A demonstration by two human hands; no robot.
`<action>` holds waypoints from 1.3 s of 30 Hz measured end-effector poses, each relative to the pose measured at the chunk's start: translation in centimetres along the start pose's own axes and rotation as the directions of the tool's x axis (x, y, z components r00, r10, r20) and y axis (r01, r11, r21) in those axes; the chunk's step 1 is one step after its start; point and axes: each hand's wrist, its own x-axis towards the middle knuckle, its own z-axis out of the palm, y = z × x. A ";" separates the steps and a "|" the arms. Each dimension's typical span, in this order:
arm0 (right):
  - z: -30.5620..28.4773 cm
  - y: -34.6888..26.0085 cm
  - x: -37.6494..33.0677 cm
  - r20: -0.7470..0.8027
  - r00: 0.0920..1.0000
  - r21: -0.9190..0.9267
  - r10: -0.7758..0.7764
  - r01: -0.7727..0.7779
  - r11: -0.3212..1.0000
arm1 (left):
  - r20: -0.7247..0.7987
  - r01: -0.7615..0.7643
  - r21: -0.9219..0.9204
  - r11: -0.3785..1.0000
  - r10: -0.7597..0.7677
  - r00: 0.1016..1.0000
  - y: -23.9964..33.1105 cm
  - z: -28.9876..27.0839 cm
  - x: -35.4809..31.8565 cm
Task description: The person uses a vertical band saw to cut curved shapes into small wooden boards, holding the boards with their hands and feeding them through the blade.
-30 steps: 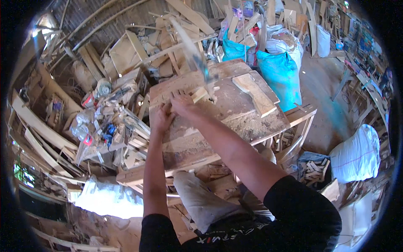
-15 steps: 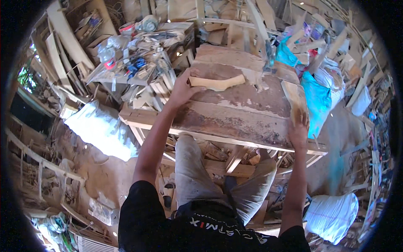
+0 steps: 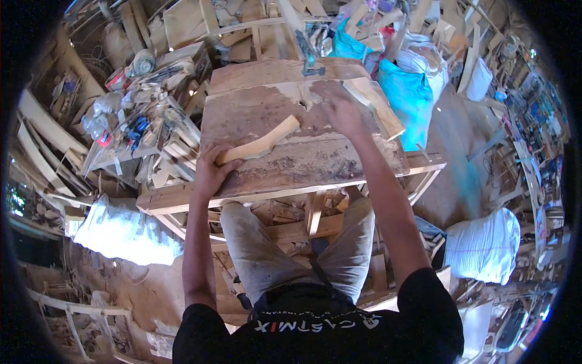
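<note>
A curved pale wooden piece (image 3: 260, 144) lies on a worn wooden bench top (image 3: 303, 164) dusted with sawdust. My left hand (image 3: 210, 170) grips the near end of that curved piece at the bench's front left. My right hand (image 3: 339, 109) reaches across the bench, fingers spread flat on its far right part, beside a flat wooden plank (image 3: 376, 106). A small blue-green tool (image 3: 310, 64) stands at the bench's far edge, just beyond my right hand.
A cluttered side table (image 3: 133, 133) with bottles and tools stands left. Blue sacks (image 3: 412, 91) sit right of the bench, white sacks at lower left (image 3: 121, 230) and right (image 3: 485, 246). Stacked wood offcuts and frames fill the back and under the bench.
My left hand has slid back with the curved piece toward the front left edge. My right hand left the bench's right edge and moved up to its far right surface.
</note>
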 end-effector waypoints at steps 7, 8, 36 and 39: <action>0.7 0.0 0.0 0.191 0.977 -0.102 0.092 -0.073 0.992 | 0.031 -0.020 0.041 0.999 0.018 0.999 0.5 0.0 0.0; -0.8 -0.4 -2.0 0.216 0.976 0.043 -0.026 0.017 0.999 | 0.040 0.011 0.025 1.000 -0.012 0.999 0.4 -0.1 -0.2; -0.7 5.3 0.8 0.064 0.998 -0.172 -0.008 0.019 0.985 | -0.073 0.031 0.532 0.846 0.010 0.997 -3.4 3.6 9.2; -3.8 5.1 0.8 0.000 0.995 -0.083 0.095 -0.095 0.992 | -0.093 0.017 0.579 0.815 0.046 0.995 -3.8 3.5 9.1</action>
